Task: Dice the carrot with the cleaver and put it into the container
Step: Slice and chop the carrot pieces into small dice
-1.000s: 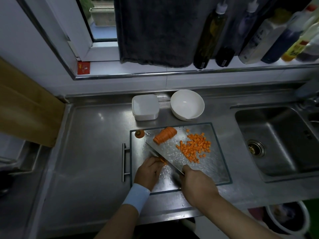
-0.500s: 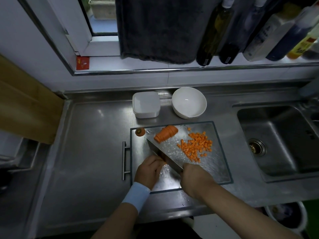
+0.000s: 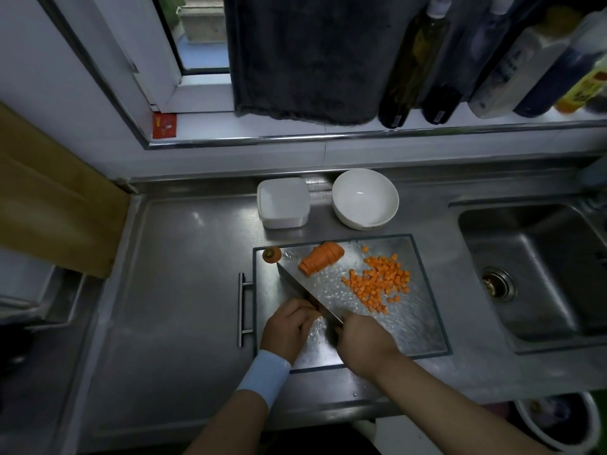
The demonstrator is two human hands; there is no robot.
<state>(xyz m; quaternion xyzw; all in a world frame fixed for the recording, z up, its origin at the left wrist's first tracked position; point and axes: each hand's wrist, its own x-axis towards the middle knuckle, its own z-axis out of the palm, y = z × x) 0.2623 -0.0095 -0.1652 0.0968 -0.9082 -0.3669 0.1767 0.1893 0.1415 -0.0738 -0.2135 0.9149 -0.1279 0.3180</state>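
- Head view, hands. The right hand (image 3: 364,343) is closed round the handle of the cleaver (image 3: 308,293), whose blade runs diagonally up and to the left across the cutting board (image 3: 414,326). The left hand (image 3: 289,326), fingers curled, holds down a carrot piece (image 3: 317,318) just beside the blade; only a sliver of orange shows, so its shape cannot be told.
- Head view, work done. A pile of diced carrot (image 3: 377,284) lies on the right half of the board, loosely spread. The trimmed carrot top (image 3: 272,255) sits at the board's far left corner, near the blade tip.
- Head view, work left. A sliced carrot section (image 3: 321,259), its slices leaning together, lies at the far edge, not yet diced. The white container (image 3: 283,202) stands beyond the board, beside a white bowl (image 3: 365,198); no carrot shows in either.
- Judgement. Dicing appears past halfway; the held piece and the sliced section await cutting, and the whole transfer to the container is yet to be done.
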